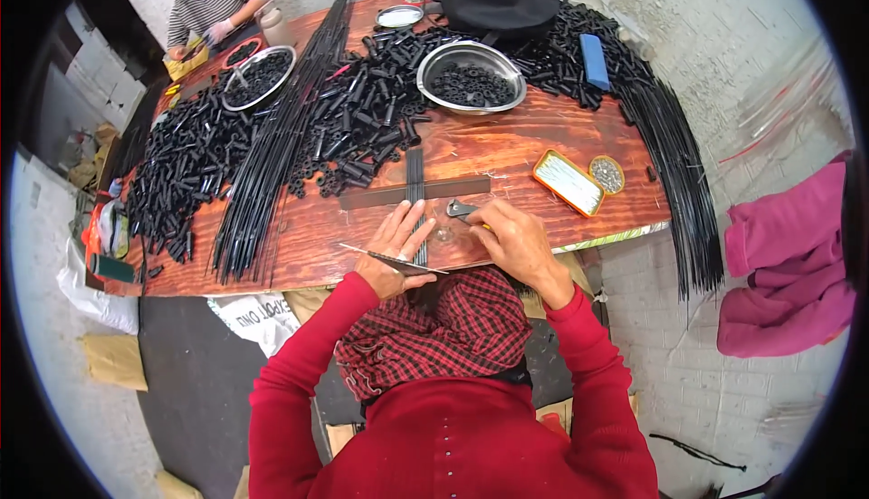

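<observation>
My left hand (pixel 392 238) is pressed down near the table's front edge, fingers stretched over a small bundle of thin black rods (pixel 415 173). A thin dark strip (pixel 405 265), pointed at its ends, crosses this hand and is held between thumb and palm. Beneath the rods lies a long dark flat bar (pixel 362 199), running sideways. Just to the right, my right hand (pixel 514 238) is closed round a plier-like hand tool (pixel 461 209). Its metal head points left toward the rods and stands apart from them. The palm hides its handles.
Black tubular parts (pixel 358 119) are heaped across the table (pixel 552 133). Long rod bundles lie left (pixel 272 178) and right (pixel 674 169). Metal bowls (pixel 510 105) hold small black rings. An orange-rimmed tin (pixel 568 182) and round dish (pixel 606 174) sit right. A co-worker (pixel 217 1) sits far left.
</observation>
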A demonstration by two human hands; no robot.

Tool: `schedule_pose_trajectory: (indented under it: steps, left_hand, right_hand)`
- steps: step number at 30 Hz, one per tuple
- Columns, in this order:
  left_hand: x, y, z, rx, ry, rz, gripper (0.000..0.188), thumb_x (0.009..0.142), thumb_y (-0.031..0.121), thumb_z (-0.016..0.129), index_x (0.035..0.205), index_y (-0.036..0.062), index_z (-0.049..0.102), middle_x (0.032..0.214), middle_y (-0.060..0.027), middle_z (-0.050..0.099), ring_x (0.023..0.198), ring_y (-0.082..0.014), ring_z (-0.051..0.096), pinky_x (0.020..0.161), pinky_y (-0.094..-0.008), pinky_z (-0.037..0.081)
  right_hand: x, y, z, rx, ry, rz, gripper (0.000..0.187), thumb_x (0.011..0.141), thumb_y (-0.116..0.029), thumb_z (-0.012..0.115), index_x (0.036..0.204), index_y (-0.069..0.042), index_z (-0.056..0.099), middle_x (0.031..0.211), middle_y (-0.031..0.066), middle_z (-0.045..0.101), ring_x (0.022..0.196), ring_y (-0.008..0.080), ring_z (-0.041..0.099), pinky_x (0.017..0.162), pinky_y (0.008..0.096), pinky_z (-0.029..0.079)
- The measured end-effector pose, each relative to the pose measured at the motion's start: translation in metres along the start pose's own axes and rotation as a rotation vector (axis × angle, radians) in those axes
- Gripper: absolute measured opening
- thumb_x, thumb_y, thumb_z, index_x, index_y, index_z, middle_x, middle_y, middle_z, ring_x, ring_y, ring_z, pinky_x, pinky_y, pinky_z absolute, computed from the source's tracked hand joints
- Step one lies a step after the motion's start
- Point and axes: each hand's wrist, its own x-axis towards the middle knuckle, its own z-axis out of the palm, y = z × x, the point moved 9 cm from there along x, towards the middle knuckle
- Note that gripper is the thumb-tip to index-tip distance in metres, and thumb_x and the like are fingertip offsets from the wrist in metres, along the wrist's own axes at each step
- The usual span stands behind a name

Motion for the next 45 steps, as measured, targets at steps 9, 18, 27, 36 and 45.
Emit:
schedule_pose_trajectory:
  steps: [9,18,27,36,45]
  left_hand:
    - [0.001,-0.004,-0.008,0.054,0.016,-0.048,0.102,0.064,0.042,0.087,0.148,0.0077,0.040,0.158,-0.0190,0.030,0.145,-0.0414,0.029,0.117,-0.0501,0.031]
    - [0.001,-0.007,-0.002,0.037,-0.021,-0.064,0.103,0.064,0.044,0.087,0.149,0.0087,0.040,0.160,-0.0175,0.028,0.146,-0.0422,0.029,0.116,-0.0509,0.033]
    - [-0.004,-0.015,-0.009,-0.046,-0.027,-0.046,0.102,0.067,0.046,0.084,0.151,0.0103,0.038,0.159,-0.0183,0.029,0.145,-0.0420,0.029,0.117,-0.0514,0.031]
    - [-0.009,-0.022,-0.011,-0.066,0.002,-0.094,0.101,0.068,0.047,0.084,0.150,0.0099,0.039,0.158,-0.0181,0.031,0.145,-0.0412,0.030,0.118,-0.0502,0.030]
    - [-0.006,-0.026,-0.011,-0.107,-0.036,-0.094,0.091,0.072,0.044,0.081,0.147,0.0088,0.043,0.157,-0.0169,0.033,0.144,-0.0422,0.031,0.118,-0.0512,0.030]
  right_hand:
    - [-0.029,0.094,-0.076,-0.149,0.153,0.214,0.009,0.086,-0.007,0.069,0.094,-0.002,0.070,0.089,0.0140,0.068,0.078,0.0321,0.067,0.067,0.0388,0.052]
    - [-0.009,0.154,-0.066,-0.389,0.113,0.222,0.013,0.086,-0.017,0.070,0.091,-0.005,0.071,0.088,0.0116,0.067,0.082,0.0330,0.066,0.071,0.0428,0.052]
    - [-0.006,0.174,-0.058,-0.352,0.072,0.284,0.007,0.083,-0.014,0.071,0.084,-0.007,0.069,0.085,0.0112,0.067,0.079,0.0330,0.066,0.068,0.0434,0.051]
    - [0.003,0.183,-0.076,-0.310,0.188,0.278,0.010,0.084,-0.011,0.071,0.084,-0.002,0.068,0.081,0.0113,0.067,0.073,0.0266,0.064,0.068,0.0363,0.050]
    - [0.094,0.103,0.003,0.211,0.021,0.128,0.021,0.095,-0.005,0.057,0.113,-0.003,0.067,0.103,0.0035,0.067,0.089,0.0094,0.059,0.078,0.0248,0.048]
